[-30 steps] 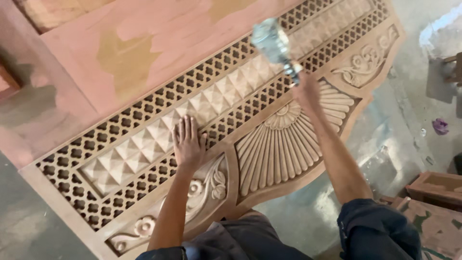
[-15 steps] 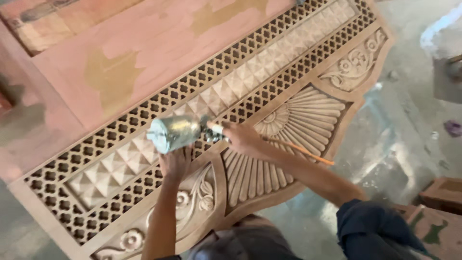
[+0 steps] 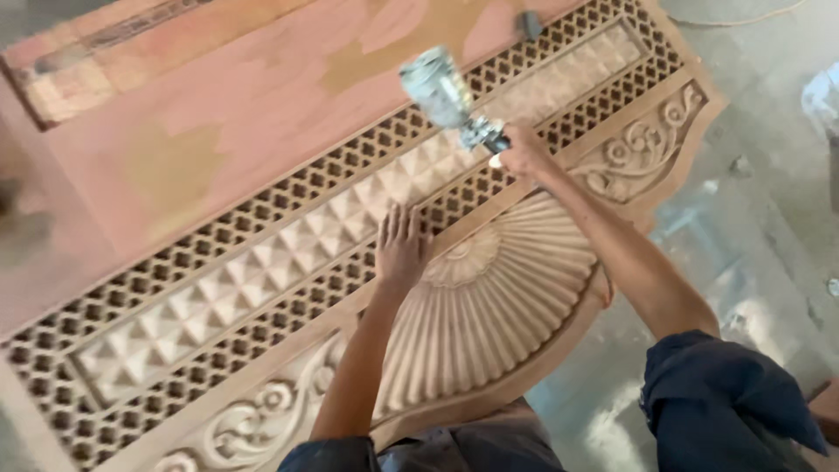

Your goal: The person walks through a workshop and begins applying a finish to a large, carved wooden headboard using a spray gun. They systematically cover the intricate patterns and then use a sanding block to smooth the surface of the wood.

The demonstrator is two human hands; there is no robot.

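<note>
A large carved wooden panel [image 3: 262,157] is shown lying flat and filling most of the view from above. Along its length run two bands of lattice [image 3: 262,301], pierced with small diamond-shaped holes, with a strip of raised pyramid blocks [image 3: 288,253] enclosed between them. Nearer the person, a fan of radiating flutes [image 3: 498,297] is carved, flanked by scrollwork [image 3: 638,157] at the right and further scrolls at the lower left. The far part of the panel is plain and pinkish, marked with yellowish patches.

The left hand [image 3: 402,249] is laid flat on the panel, palm down and fingers spread, on the near lattice band just beside the top of the fan. The forearm is extended from the bottom of the view.

The right hand [image 3: 523,150] is closed around the grip of a spray gun [image 3: 454,100], which is held above the lattice and the pyramid strip, clear of the wood. The gun's metal cup is tilted up and to the left, away from the hand. Whether a finger is pressed on a trigger cannot be told. The right arm is stretched across the fan, and a dark sleeve [image 3: 725,402] is seen at the lower right.

A grey, dusty floor [image 3: 769,218] is visible to the right of the panel.
</note>
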